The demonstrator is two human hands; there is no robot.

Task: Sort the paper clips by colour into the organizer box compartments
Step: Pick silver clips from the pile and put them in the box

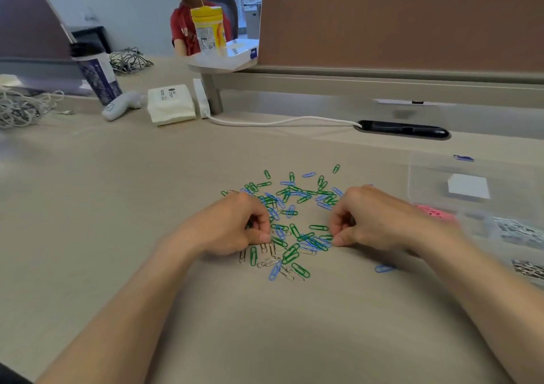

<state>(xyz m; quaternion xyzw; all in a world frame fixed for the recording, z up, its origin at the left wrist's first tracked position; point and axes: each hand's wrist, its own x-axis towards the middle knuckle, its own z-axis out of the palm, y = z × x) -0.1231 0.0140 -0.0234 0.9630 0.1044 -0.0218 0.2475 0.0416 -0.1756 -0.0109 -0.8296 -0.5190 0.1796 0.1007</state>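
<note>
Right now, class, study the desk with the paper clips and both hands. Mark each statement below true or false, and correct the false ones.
1. The loose pile on the desk holds green, blue and silver clips. True.
2. Pink clips lie mixed through the pile between the hands. False: the pink clips sit apart at the right, in the clear organizer box.
3. The left hand and right hand both rest at the pile with fingers curled. True.
4. A yellow canister stands beside the pile. False: it stands far back on a raised white shelf.
</note>
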